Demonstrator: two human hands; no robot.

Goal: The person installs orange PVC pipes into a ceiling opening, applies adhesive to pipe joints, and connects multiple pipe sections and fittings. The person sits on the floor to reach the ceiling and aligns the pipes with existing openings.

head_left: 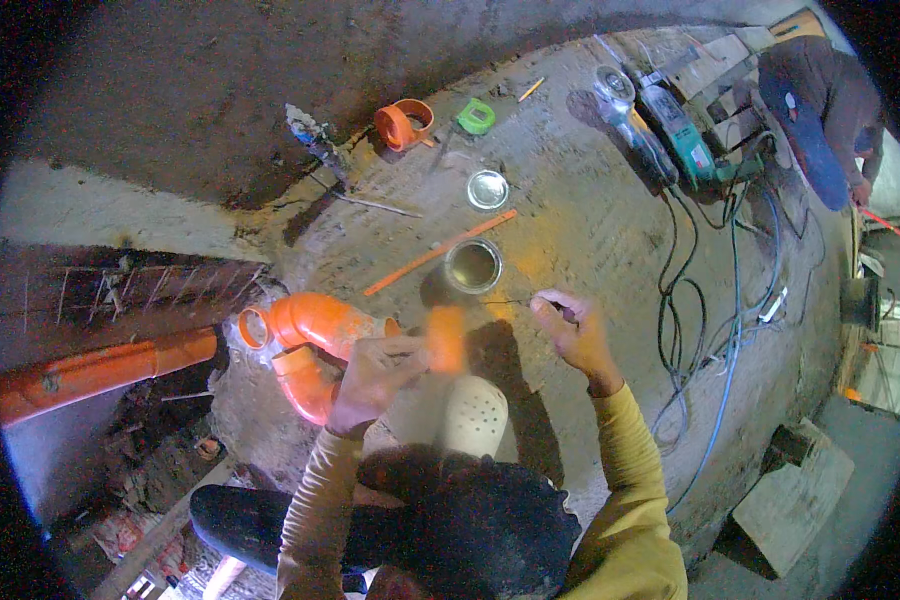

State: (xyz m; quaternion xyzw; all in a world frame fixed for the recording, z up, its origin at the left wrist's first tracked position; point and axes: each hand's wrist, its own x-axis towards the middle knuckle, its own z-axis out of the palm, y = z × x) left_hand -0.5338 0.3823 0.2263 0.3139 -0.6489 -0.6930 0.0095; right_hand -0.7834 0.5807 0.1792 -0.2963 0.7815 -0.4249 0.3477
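Observation:
My left hand [370,378] is closed on a short orange pipe piece [446,340], blurred by motion. Just left of that hand, orange elbow pipe fittings [315,318] lie on the dirt floor, partly covered by it. My right hand [576,335] pinches a thin dark stick [508,301] that points left, its tip near the pipe piece. Slightly beyond both hands stands an open metal can [473,268] with yellowish contents. Its round metal lid [487,189] lies farther off, and a flat orange strip [440,252] rests between lid and can.
An orange pipe fitting [403,124], a green tape measure [476,117] and a pencil [531,90] lie farther away. Right of them are an angle grinder [632,125], a green power tool [688,140] and tangled cables [735,290]. Another person [820,110] bends at far right. An orange pipe [110,375] runs left.

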